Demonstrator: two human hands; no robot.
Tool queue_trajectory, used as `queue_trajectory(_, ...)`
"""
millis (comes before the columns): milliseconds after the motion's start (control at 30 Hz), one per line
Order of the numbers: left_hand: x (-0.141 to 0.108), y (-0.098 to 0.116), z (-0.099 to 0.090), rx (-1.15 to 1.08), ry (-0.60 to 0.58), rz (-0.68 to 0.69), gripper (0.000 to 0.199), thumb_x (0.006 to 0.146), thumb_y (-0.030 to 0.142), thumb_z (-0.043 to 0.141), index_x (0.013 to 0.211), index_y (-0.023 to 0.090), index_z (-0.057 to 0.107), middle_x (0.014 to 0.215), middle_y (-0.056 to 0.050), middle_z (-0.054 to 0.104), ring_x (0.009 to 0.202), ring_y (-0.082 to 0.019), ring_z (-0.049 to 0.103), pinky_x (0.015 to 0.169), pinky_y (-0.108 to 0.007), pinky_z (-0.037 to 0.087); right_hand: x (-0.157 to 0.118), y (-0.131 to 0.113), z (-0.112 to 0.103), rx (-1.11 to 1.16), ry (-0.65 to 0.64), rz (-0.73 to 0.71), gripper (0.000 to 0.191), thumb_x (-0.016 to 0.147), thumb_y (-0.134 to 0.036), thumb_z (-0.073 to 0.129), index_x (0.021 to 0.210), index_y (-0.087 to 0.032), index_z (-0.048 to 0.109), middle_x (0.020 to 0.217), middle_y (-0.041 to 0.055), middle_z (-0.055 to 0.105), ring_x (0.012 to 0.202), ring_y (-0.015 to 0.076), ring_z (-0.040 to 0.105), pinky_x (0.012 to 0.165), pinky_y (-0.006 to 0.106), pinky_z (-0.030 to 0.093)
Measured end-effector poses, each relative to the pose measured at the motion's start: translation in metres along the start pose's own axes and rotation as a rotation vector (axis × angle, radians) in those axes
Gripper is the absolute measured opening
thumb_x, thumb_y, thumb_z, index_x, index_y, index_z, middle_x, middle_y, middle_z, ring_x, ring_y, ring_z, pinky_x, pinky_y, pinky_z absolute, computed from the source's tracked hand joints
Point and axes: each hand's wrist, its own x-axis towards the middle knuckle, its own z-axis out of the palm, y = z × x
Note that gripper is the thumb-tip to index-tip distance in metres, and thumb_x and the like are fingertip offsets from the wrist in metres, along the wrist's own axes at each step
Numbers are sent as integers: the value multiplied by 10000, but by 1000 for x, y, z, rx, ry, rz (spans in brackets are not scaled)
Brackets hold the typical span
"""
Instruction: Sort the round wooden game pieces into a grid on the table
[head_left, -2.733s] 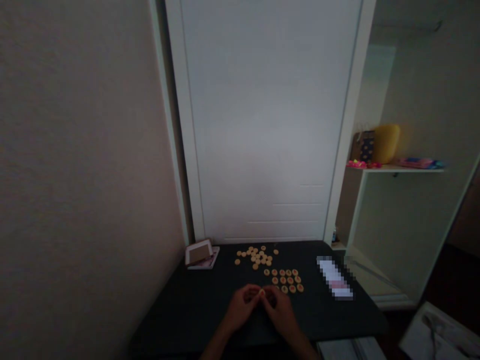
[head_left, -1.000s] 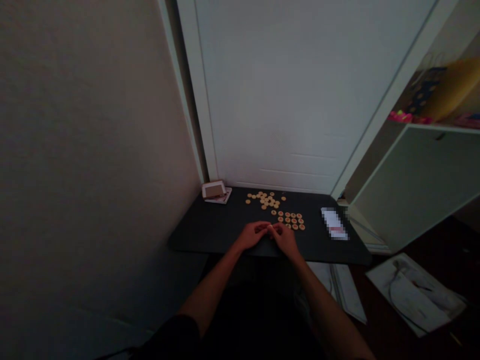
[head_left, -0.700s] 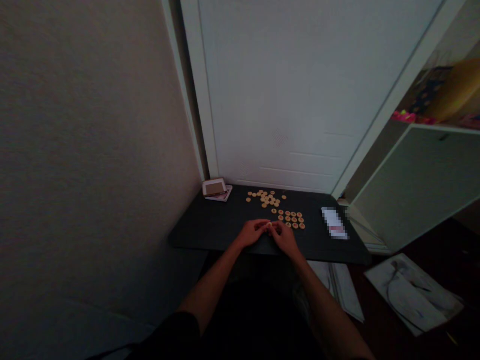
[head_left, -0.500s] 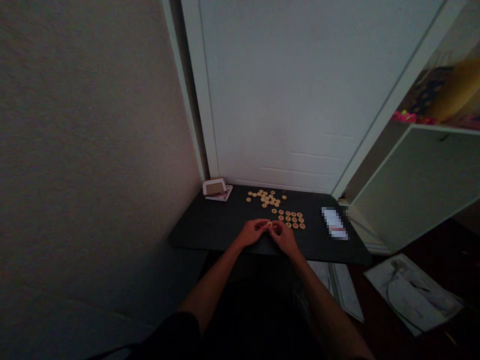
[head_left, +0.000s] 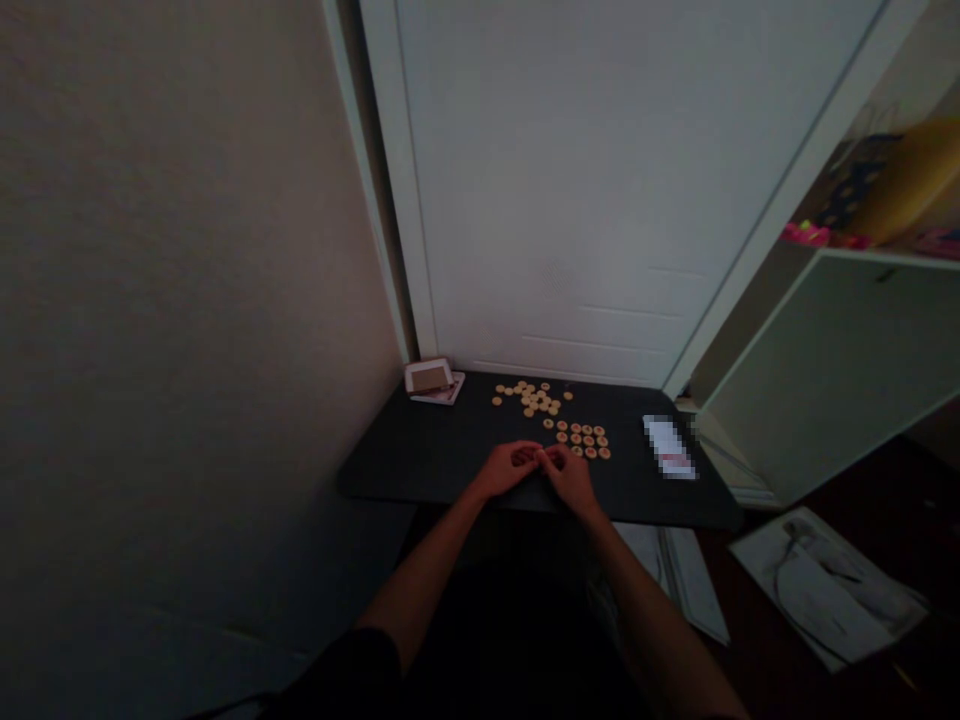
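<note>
My left hand (head_left: 508,468) and my right hand (head_left: 568,476) meet fingertip to fingertip just above the front of the dark table (head_left: 431,455). Pinched between them is a small round xiangqi piece (head_left: 540,454), mostly covered by the fingers. Beyond my right hand, several xiangqi pieces (head_left: 588,440) lie face up in rough rows, with red or dark markings. Farther back, a loose group of pale xiangqi pieces (head_left: 535,402) is scattered, mostly showing plain faces.
Shallow open boxes (head_left: 430,379) are stacked at the table's back left corner. A blurred-out phone-like object (head_left: 669,447) lies on the right. A white door (head_left: 555,200) rises behind the table, a wall (head_left: 225,300) stands left, and flat boards (head_left: 825,590) lie on the floor.
The piece between my fingertips showed its face half a second ago and is now more covered by the fingers. My hands stay in nearly the same place; the pieces on the table have not moved.
</note>
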Motion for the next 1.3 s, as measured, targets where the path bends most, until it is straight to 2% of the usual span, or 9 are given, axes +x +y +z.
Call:
queue_trajectory(333,-1,1,3,46,36,-18,337,823,355,664,1115,188,682,983,-60,748,869,-195,696,825,-324,554,1,-5,-3,18,-58,5,322,897,-490,519,932,-208,671,772,46,729,706,200,687,692,315,542)
queue_trajectory(500,-6,8,3,228,90,91,304,890,378,585,1131,215,672,1003,-57,716,878,-190,662,848,-318,517,1,-4,0,34,-32,3,276,871,-428,542,985,-211,669,819,41,731,719,194,689,691,307,546)
queue_trajectory(600,-6,13,4,359,106,116,286,917,392,546,1116,230,673,973,-55,689,891,-191,637,869,-320,488,0,-1,0,29,41,0,265,872,-394,522,995,-209,667,824,37,727,709,188,686,690,301,541)
queue_trajectory(733,-3,16,6,457,136,120,282,921,381,542,1131,235,661,1072,-68,662,1023,-208,597,930,-342,447,0,2,-4,-10,214,32,289,883,-392,492,1005,-194,665,908,71,726,785,209,684,757,325,532)
queue_trajectory(800,-3,15,8,469,136,123,285,921,375,544,1145,238,655,1096,-72,659,1044,-212,589,943,-349,438,0,2,-5,-7,257,63,300,885,-404,485,1006,-193,662,931,80,725,804,215,683,767,333,532)
queue_trajectory(867,-3,14,8,461,126,114,296,919,376,546,1162,240,649,1091,-70,669,1025,-213,599,943,-351,440,1,2,-4,5,248,71,299,879,-423,500,992,-199,662,924,79,725,800,215,682,761,333,537)
queue_trajectory(1067,-7,11,7,329,62,98,330,895,349,576,1205,251,632,1046,-46,708,953,-205,639,899,-323,482,1,-3,-1,13,106,40,310,823,-507,602,912,-219,678,819,57,729,725,207,682,708,323,550)
queue_trajectory(1300,-8,9,6,257,57,84,334,854,341,624,1172,241,658,986,-35,727,875,-190,659,843,-304,512,1,2,-1,-14,84,65,354,810,-560,609,832,-213,680,768,49,730,697,203,685,672,311,541)
